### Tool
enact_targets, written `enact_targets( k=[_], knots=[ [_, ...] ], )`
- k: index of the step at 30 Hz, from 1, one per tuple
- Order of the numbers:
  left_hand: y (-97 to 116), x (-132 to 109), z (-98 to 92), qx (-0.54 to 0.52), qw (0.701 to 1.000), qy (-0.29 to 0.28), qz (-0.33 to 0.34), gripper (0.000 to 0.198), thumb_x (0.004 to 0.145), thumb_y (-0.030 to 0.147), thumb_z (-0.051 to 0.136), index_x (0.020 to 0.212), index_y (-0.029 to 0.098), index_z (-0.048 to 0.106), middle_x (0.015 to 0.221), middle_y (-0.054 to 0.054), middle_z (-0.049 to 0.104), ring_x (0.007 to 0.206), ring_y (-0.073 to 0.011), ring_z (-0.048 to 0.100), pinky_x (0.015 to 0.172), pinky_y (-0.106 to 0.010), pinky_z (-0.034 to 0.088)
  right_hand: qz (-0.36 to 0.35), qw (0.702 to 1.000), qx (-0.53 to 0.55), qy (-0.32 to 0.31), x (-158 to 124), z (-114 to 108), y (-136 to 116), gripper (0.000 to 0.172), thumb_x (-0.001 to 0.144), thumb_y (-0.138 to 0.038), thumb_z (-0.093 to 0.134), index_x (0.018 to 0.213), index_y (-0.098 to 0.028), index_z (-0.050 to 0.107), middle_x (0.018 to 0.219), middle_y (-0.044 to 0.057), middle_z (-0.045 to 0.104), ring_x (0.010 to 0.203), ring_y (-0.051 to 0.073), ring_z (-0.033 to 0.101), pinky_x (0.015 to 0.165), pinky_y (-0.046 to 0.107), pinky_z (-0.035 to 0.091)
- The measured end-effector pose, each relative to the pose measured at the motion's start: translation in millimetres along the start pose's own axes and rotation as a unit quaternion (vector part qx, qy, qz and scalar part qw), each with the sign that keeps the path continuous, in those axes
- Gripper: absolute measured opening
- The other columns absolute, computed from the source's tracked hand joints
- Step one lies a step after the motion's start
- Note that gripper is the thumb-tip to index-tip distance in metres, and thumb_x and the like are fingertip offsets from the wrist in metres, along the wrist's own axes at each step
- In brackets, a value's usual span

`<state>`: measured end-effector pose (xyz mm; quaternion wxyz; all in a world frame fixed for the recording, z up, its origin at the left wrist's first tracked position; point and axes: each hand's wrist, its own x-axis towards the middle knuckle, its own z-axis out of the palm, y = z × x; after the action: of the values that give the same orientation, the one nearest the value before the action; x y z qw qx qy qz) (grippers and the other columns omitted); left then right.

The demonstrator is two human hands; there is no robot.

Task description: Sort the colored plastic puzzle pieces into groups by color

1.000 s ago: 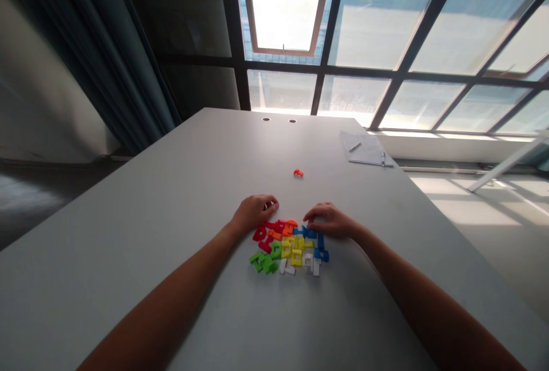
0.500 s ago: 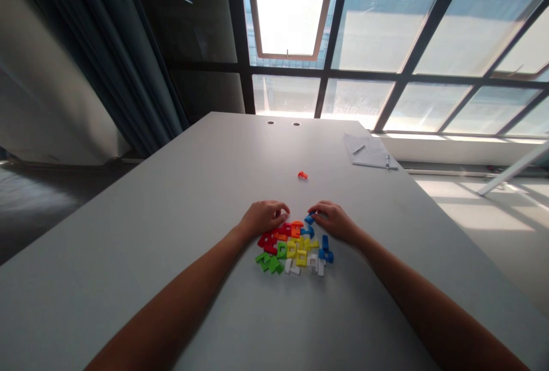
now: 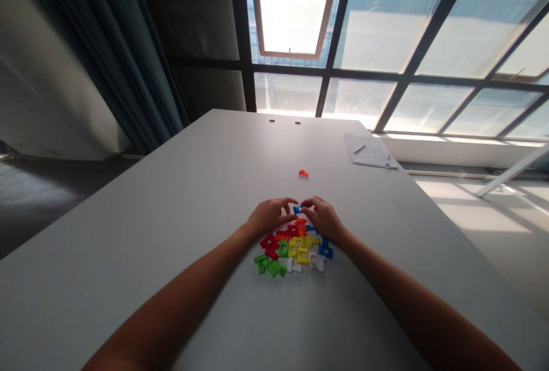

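Note:
A small blue plastic block [image 3: 297, 210] is pinched between the thumb and fingertips of my right hand [image 3: 325, 221], just above the far edge of the pile. Curved round its left side is my left hand [image 3: 271, 214], thumb and index finger apart; whether they touch it I cannot tell. Beneath and in front of the hands lie red blocks [image 3: 269, 242], orange blocks [image 3: 301, 227], yellow blocks [image 3: 302, 255], green blocks [image 3: 271, 267], white blocks [image 3: 321, 263] and blue blocks [image 3: 326, 252]. My right hand hides part of the blue group.
A lone orange-red block [image 3: 303, 173] lies beyond my hands on the white table [image 3: 206, 188]. Paper sheets [image 3: 371, 151] with a pen [image 3: 359, 148] rest at the far right edge. Two round holes are near the table's far edge, before the windows.
My right hand has moved left and slightly away from me with the blue block. My left hand has shifted right, its fingers now spread beside that block.

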<state>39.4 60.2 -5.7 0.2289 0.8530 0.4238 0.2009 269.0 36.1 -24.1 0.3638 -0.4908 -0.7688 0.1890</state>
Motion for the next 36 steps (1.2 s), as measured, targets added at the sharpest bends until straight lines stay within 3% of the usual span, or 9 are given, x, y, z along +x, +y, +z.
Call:
enact_targets(
  k=[4,10,30,36],
  knots=[
    [-2,-1,0.2,-0.002,1.000,0.012,0.027,0.034,0.094,0.046,0.064,0.124,0.032,0.071,0.099,0.002,0.075,0.071,-0.0122,0.063,0.072,-0.024,0.048,-0.014,1.000,0.009,0.008,-3,0,0,0.014,0.095,-0.032,0.060,0.099,-0.021,0.068,0.097,0.007,0.070,0.090,0.020,0.065,0.084,0.033,0.053],
    [-7,-2,0.4,-0.028,0.999,0.008,0.031,0.037,0.094,0.045,0.064,0.127,0.030,0.071,0.100,-0.001,0.074,0.070,-0.0123,0.061,0.070,-0.023,0.048,-0.039,0.999,0.021,-0.001,-7,-3,2,0.023,0.087,-0.026,0.065,0.110,-0.022,0.066,0.105,0.007,0.070,0.092,0.020,0.066,0.083,0.033,0.052],
    [-10,-1,2.2,-0.013,0.999,0.012,0.031,0.035,0.093,0.048,0.064,0.122,0.029,0.072,0.090,0.000,0.075,0.068,-0.0125,0.064,0.065,-0.022,0.046,-0.059,0.996,0.051,0.048,-8,-4,-1,0.019,0.088,-0.028,0.068,0.106,-0.022,0.068,0.096,0.005,0.075,0.084,0.019,0.071,0.081,0.033,0.056],
    [-9,-1,0.7,0.009,0.998,0.010,0.055,0.034,0.101,0.046,0.051,0.102,0.023,0.077,0.090,-0.002,0.075,0.071,-0.0135,0.063,0.068,-0.024,0.043,-0.027,0.998,0.050,0.041,-9,-2,0,0.019,0.091,-0.028,0.063,0.109,-0.021,0.068,0.090,0.004,0.076,0.079,0.018,0.071,0.073,0.029,0.055]
  ],
)
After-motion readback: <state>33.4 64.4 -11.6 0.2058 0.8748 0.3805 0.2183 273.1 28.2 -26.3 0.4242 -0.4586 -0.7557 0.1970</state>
